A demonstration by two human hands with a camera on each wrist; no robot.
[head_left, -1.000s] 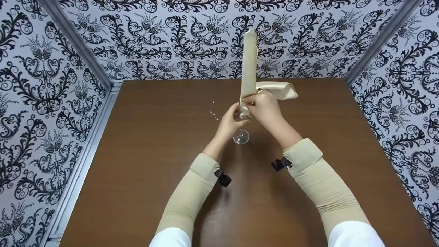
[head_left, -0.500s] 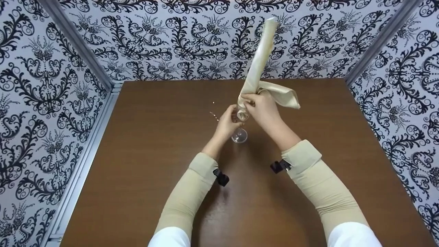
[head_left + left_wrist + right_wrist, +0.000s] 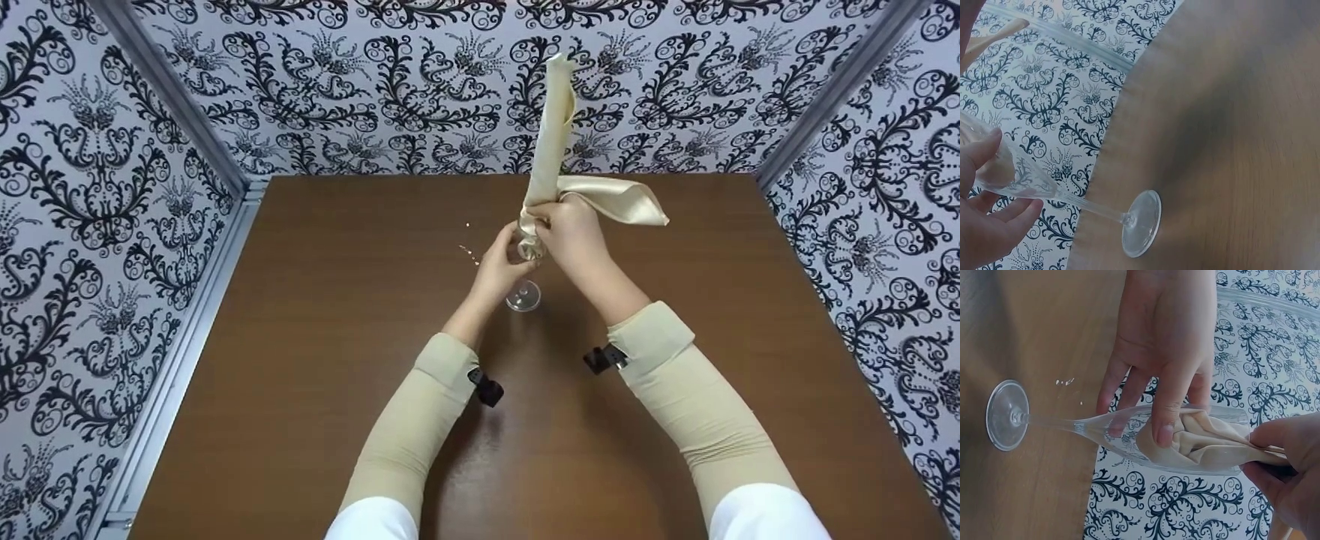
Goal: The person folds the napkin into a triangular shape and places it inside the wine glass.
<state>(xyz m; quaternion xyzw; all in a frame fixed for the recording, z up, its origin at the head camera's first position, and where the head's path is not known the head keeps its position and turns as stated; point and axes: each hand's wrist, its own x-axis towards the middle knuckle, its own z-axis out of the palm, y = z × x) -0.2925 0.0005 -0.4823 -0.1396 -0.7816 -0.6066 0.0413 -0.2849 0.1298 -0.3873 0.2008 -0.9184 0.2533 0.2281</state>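
Note:
A clear champagne flute (image 3: pixel 1053 422) stands under my hands, and I cannot tell whether its foot (image 3: pixel 523 296) touches the table. My left hand (image 3: pixel 495 268) holds the bowl, thumb on one side and fingers on the other. A cream satin napkin (image 3: pixel 553 142) has its bunched lower end (image 3: pixel 1207 439) inside the bowl. At the rim, my right hand (image 3: pixel 576 231) pinches the cloth between thumb and fingers. Above that, one folded length rises tall and leans slightly right, while a loose flap (image 3: pixel 619 201) sticks out to the right behind the hand.
A brown wooden table (image 3: pixel 322 315) spreads all around. Small white specks (image 3: pixel 469 253) lie on it left of the hands. Patterned panels (image 3: pixel 420 82) with metal frame bars (image 3: pixel 169 97) rise at the back and both sides.
The tall part of the napkin swung right, then came back closer to upright. Both hands keep their holds, and the glass has shifted slightly left.

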